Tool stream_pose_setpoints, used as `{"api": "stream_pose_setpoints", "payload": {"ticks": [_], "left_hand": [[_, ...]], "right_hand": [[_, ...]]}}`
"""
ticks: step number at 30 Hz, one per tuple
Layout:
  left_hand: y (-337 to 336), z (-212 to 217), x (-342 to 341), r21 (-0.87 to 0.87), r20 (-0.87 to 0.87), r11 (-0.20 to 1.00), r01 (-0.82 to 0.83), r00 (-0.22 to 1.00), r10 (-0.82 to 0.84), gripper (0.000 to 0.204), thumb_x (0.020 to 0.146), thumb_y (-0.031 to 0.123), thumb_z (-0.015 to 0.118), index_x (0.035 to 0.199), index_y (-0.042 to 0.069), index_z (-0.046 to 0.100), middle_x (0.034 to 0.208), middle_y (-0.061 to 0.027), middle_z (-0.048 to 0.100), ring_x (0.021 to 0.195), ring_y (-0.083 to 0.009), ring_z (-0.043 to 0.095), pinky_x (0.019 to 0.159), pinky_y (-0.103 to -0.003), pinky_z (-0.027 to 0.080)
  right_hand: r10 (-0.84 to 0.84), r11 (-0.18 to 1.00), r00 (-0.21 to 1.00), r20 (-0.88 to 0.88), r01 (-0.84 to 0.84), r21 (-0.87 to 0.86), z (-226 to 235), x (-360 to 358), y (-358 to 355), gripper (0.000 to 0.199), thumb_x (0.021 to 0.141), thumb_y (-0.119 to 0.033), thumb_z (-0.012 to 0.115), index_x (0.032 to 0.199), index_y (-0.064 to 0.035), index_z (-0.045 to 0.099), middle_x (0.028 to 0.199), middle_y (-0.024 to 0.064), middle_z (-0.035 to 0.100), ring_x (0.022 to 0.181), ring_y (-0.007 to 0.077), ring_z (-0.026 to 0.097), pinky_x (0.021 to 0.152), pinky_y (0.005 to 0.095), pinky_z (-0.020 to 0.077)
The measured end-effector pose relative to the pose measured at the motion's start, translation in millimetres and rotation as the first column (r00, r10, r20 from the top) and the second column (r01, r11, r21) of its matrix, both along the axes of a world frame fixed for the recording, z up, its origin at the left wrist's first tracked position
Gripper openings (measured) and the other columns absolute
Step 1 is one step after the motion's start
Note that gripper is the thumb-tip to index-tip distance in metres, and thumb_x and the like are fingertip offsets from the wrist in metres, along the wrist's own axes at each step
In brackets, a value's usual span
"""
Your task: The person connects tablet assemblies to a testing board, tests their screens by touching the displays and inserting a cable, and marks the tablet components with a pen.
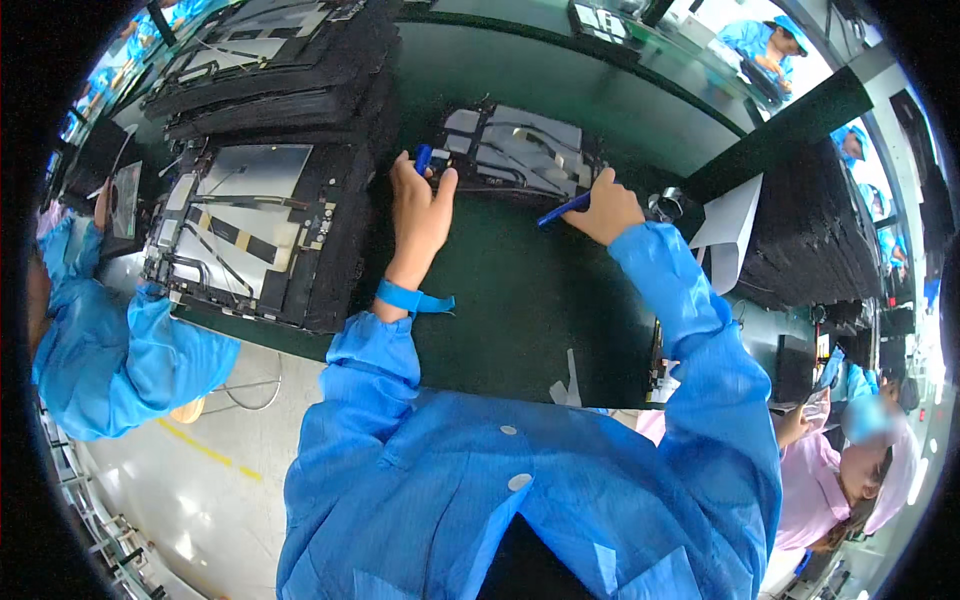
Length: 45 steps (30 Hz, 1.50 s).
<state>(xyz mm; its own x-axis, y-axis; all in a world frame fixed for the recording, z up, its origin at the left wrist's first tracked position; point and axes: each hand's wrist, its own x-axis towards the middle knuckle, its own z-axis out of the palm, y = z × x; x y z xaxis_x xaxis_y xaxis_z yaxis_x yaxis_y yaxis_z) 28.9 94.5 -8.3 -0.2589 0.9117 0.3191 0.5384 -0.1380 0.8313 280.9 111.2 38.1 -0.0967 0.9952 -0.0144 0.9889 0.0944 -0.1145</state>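
An opened flat electronic device (540,140), dark-framed with silver plates and black cables, lies on the green work surface ahead of me. My left hand (422,222) is at its near left corner, with a short blue cylinder (423,158) between thumb and fingers. At the near right corner, my right hand (608,208) is closed round a blue pen-shaped tool (562,211), its end slanting down to the left. The fingertips of my right hand are partly hidden. A blue wrist strap (415,298) circles my left wrist.
Stacked similar devices in black foam trays (240,230) stand close on my left. On the right are a dark stack (815,230), a white sheet (730,230) and a small round metallic item (667,205). Clear strips (568,385) lie near the front edge. Co-workers sit on both sides.
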Motion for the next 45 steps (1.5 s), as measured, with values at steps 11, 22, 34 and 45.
{"api": "stream_pose_setpoints", "payload": {"ticks": [11,22,34,45], "left_hand": [[-3,-10,21,0.131,-0.313,0.988,0.079,0.949,-0.035,0.044,0.080,0.017,0.065,0.104,-0.008,0.038,0.127,-0.0342,0.034,0.116,-0.0453,0.040,0.099,-0.047,0.034],[0,-15,28,0.133,-0.342,0.978,0.162,0.934,-0.108,0.046,0.079,0.015,0.065,0.108,-0.009,0.039,0.119,-0.0287,0.042,0.104,-0.0403,0.049,0.095,-0.046,0.037],[-5,-19,22,0.095,-0.371,0.978,0.184,0.919,-0.136,0.048,0.078,0.018,0.066,0.110,-0.008,0.041,0.111,-0.0249,0.047,0.106,-0.0393,0.047,0.096,-0.046,0.035],[-3,-10,31,0.334,-0.290,0.897,0.289,0.937,-0.194,0.021,0.088,0.018,0.053,0.101,0.001,0.053,0.097,-0.0172,0.057,0.092,-0.0365,0.053,0.081,-0.045,0.040]], "right_hand": [[-0.088,0.996,0.996,0.033,0.088,-0.014,-1,-28,84,0.087,0.060,-0.054,0.073,0.110,0.0100,0.041,0.095,0.0226,0.064,0.091,0.0364,0.063,0.076,0.0421,0.0531],[-0.256,0.955,0.964,-0.074,0.264,0.135,-10,-18,147,0.054,0.074,-0.040,0.069,0.104,-0.0005,0.048,0.096,0.0178,0.066,0.092,0.0361,0.063,0.079,0.0457,0.0507],[0.013,0.998,0.991,-0.131,-0.005,0.059,23,128,21,0.025,0.084,-0.019,0.058,0.099,-0.0090,0.040,0.085,0.0248,0.061,0.083,0.0455,0.058,0.070,0.0525,0.0450],[0.028,0.945,0.999,0.033,-0.038,0.326,19,106,-4,0.039,0.084,-0.034,0.063,0.096,-0.0065,0.039,0.074,0.0156,0.062,0.071,0.0407,0.061,0.064,0.0479,0.0482]]}}
